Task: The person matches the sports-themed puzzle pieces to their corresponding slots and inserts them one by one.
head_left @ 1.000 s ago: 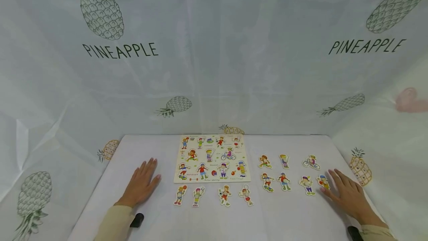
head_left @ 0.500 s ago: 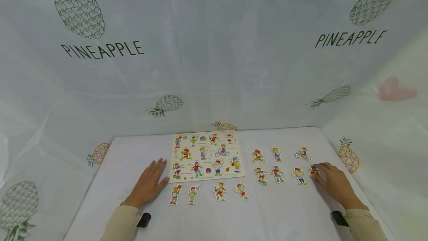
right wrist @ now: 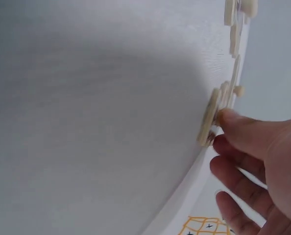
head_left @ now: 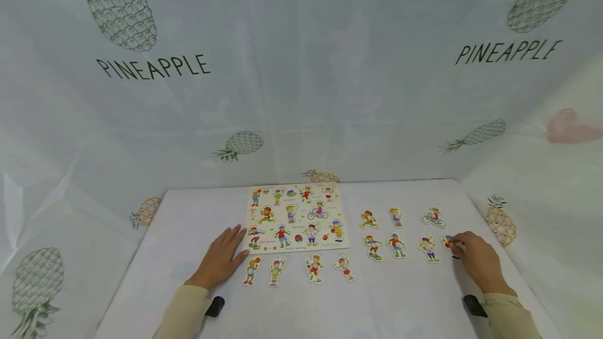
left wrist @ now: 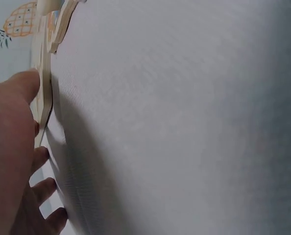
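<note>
My left hand (head_left: pixel 220 260) lies with fairly straight fingers at the left edge of a wooden puzzle board (head_left: pixel 298 218) printed with sporting figures. In the left wrist view the thumb (left wrist: pixel 27 84) meets the board's edge (left wrist: pixel 46 90), and the other fingertips rest on the table. At the far right, my right hand (head_left: pixel 481 263) pinches a knobbed puzzle piece (head_left: pixel 447 241), a figure with a red ball or paddle. In the right wrist view, the thumb and index finger close on that piece (right wrist: pixel 209 116); its knob is hidden by the thumb.
Several figure-shaped puzzle pieces (head_left: pixel 427 249) lie to the board's right, including a cyclist (head_left: pixel 433 217). Others, such as a football player (head_left: pixel 314 269), form a row before the board. A white pineapple-print cloth (head_left: pixel 301 93) hangs behind the white table (head_left: pixel 301 310).
My right hand has gone from lying spread beside the puzzle piece to pinching it. My left hand has shifted right to the board's edge. The head view has moved slightly.
</note>
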`<move>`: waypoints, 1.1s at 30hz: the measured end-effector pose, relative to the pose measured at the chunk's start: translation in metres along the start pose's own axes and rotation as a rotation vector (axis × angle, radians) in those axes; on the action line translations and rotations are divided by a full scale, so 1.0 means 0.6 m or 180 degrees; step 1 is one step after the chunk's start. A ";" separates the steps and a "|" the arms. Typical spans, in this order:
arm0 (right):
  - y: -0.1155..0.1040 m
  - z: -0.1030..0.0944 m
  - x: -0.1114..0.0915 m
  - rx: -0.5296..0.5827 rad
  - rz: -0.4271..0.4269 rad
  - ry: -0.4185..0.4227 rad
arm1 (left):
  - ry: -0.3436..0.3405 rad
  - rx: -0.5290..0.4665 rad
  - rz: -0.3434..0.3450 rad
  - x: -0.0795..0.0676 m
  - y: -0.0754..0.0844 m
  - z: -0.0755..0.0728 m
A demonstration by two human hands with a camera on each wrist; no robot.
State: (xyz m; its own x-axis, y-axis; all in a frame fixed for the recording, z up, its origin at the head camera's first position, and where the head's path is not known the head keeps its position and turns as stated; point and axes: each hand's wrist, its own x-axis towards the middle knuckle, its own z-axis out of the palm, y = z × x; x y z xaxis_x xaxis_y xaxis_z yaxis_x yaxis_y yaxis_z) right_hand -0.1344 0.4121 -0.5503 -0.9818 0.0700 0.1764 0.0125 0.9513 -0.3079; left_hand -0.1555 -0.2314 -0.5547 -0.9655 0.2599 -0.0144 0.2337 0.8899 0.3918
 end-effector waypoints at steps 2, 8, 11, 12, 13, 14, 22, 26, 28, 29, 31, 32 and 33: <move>-0.003 -0.003 0.003 0.0014 0.0070 -0.0060 | 0.0013 0.0000 -0.0005 0.000 0.001 0.000; -0.004 -0.009 0.002 0.0032 0.0192 -0.0178 | -0.0053 0.0008 -0.0103 -0.001 0.006 0.007; -0.004 -0.010 0.005 0.0083 0.0203 -0.0223 | -0.0085 0.0014 -0.0114 -0.001 0.007 0.007; -0.004 -0.011 0.007 0.0101 0.0208 -0.0267 | -0.0100 0.0014 -0.0113 -0.001 0.007 0.006; -0.004 -0.013 0.010 0.0125 0.0216 -0.0309 | -0.0110 0.0025 -0.0103 0.000 0.006 0.005; -0.003 -0.014 0.013 0.0149 0.0228 -0.0355 | -0.0118 0.0041 -0.0089 0.002 0.005 0.004; -0.006 -0.023 0.031 0.0258 0.0394 -0.0587 | -0.0093 0.0027 0.0006 0.010 -0.004 0.000; -0.010 -0.022 0.027 0.0311 0.0371 -0.0536 | -0.0126 -0.0041 -0.0039 0.009 -0.003 -0.003; -0.010 -0.021 0.024 0.0272 0.0338 -0.0509 | -0.0186 -0.0026 -0.0069 0.009 -0.002 -0.003; -0.010 -0.020 0.021 0.0237 0.0315 -0.0474 | -0.0205 -0.0018 -0.0067 0.009 -0.003 -0.002; -0.010 -0.017 0.016 0.0156 0.0241 -0.0374 | -0.0235 -0.0019 -0.0070 0.010 -0.003 -0.001; -0.010 -0.016 0.014 0.0123 0.0209 -0.0320 | -0.0230 -0.0022 -0.0068 0.010 -0.003 0.000; -0.011 -0.015 0.012 0.0088 0.0179 -0.0264 | -0.0216 -0.0026 -0.0055 0.010 -0.004 0.002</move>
State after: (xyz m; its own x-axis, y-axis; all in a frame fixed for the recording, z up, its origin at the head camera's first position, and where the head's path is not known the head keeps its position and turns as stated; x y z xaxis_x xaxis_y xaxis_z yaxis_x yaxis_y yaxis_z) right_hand -0.1400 0.4088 -0.5385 -0.9920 0.0968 0.0805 0.0639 0.9379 -0.3409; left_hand -0.1618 -0.2317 -0.5566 -0.9594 0.2695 -0.0835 0.2157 0.8914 0.3985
